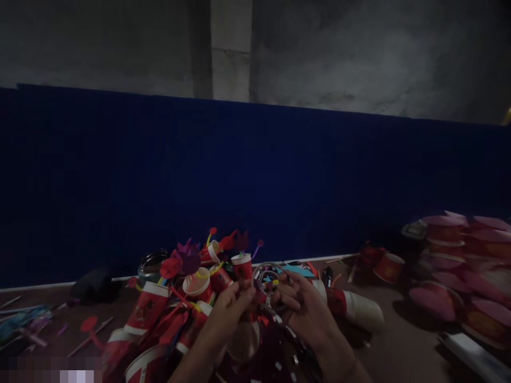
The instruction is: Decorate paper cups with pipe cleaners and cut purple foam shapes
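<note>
In the middle of the head view, my left hand [233, 307] is closed, thumb and fingertips pinched together; what they hold, if anything, is too small to make out. A see-through ring that looks like a roll of clear tape [261, 277] sits between my hands. The curled fingers of my right hand [301, 306] overlap its right side and appear to hold it. Behind the ring lies a light blue paper piece [297, 271]. Red paper cups [147, 306] with coloured stems and paper shapes crowd around my left forearm. A stack of paper cups [363, 311] lies sideways beyond my right hand.
Pink-topped red tubs [445, 234] are piled at the right, blurred. A blue partition [255, 175] closes off the back of the table. A dark jar [154, 261] stands behind the cups. Blue and purple scraps [30, 319] lie at the left.
</note>
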